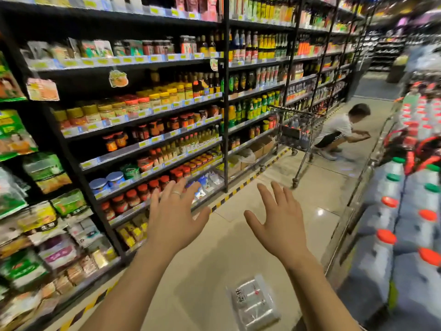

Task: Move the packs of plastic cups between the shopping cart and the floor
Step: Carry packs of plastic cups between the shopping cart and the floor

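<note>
While holding left hand [175, 220] and right hand [279, 223] spread and empty, look down, reach near-right for pack of plastic cups [256, 304] on floor [210, 263], grip both ends.

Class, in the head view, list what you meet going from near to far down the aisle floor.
pack of plastic cups → left hand and right hand, side by side → shopping cart. The crouching person overlaps the cart, so is left out.
</note>
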The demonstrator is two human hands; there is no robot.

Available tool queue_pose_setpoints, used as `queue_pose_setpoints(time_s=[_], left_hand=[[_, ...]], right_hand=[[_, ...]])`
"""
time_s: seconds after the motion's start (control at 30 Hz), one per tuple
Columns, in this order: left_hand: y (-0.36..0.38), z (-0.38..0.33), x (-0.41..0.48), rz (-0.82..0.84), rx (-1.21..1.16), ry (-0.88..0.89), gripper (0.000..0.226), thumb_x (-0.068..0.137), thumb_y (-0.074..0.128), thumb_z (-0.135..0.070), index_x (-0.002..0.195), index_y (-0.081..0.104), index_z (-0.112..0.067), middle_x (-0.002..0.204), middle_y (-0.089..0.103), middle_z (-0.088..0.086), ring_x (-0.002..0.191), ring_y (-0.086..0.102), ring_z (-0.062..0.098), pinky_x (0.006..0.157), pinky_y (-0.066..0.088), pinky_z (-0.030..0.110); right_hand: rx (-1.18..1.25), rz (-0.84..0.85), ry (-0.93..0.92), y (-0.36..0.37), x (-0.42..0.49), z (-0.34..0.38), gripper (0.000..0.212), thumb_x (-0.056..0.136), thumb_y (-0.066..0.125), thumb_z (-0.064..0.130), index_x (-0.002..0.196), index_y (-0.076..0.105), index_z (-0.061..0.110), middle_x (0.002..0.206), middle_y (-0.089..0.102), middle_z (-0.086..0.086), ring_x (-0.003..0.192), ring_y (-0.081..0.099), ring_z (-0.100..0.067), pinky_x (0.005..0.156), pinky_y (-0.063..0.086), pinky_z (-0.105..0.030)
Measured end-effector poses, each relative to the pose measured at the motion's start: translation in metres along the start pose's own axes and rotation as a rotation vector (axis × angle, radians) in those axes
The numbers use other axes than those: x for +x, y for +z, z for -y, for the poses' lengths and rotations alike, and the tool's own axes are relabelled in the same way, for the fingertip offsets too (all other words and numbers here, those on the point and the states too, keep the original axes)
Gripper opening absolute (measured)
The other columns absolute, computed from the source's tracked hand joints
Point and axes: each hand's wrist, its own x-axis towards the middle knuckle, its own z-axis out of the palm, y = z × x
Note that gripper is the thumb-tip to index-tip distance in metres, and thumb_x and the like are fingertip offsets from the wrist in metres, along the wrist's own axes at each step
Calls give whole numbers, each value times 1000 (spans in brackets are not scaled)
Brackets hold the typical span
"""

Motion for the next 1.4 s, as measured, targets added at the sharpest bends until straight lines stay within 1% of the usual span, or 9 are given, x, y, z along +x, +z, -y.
queue_pose_setpoints(time_s=[0.1,0.17,0.23,0.5,0.63,0.8,1.1,1.3,1.4], left_hand=[[25,-6,41,16,-32,82,82,78,15,-71,148,36,-34,158,31,-3,147,21,21,118,8,47],[42,-11,70,44,-62,144,88,73,9,-71,149,35,-34,158,31,-3,147,20,21,119,8,48],[60,-14,99,102,-71,209,87,74,9,-72,151,29,-35,160,26,-4,148,17,21,120,7,48],[131,-2,212,205,-147,490,75,84,28,-70,150,30,-36,160,26,-3,148,18,21,120,8,50],[158,-10,247,236,-159,658,86,75,13,-73,150,33,-34,158,31,-2,146,23,22,117,15,49],[196,-39,268,324,-207,803,86,74,12,-72,151,28,-36,160,26,-4,147,19,21,119,10,47],[317,-101,273,547,-223,914,85,74,17,-73,149,32,-35,159,28,-4,147,21,20,118,10,46],[411,-116,274,675,-157,940,86,73,19,-73,148,35,-33,156,33,-2,144,25,21,117,14,46],[465,-116,271,717,-151,933,80,79,24,-71,149,35,-33,155,36,-1,142,31,23,113,21,43]], right_hand=[[-36,47,105,12,15,-16,81,81,21,69,153,23,33,162,19,-6,148,12,-34,117,17,-46],[-65,49,178,22,28,-25,76,85,30,67,153,21,33,162,16,-4,149,10,-32,117,15,-45],[-97,18,254,32,43,-31,75,86,35,66,152,23,33,161,20,-4,148,13,-32,117,17,-45],[-143,-65,538,82,91,-21,85,77,21,70,151,28,29,159,25,-9,146,20,-35,116,22,-47],[-185,-93,671,102,101,-17,81,78,28,68,149,35,28,156,33,-9,143,27,-34,115,27,-47],[-212,-100,794,130,102,-31,76,83,35,66,148,35,28,153,37,-8,143,28,-32,115,27,-47],[-38,-14,1010,212,91,-104,74,92,48,58,154,19,31,162,18,-5,149,9,-29,118,16,-46],[31,47,1134,285,80,-160,75,89,47,60,152,19,32,158,24,-3,144,22,-29,110,34,-51],[127,58,1212,332,68,-179,75,89,45,62,152,14,36,160,21,-2,147,15,-25,114,29,-51]])
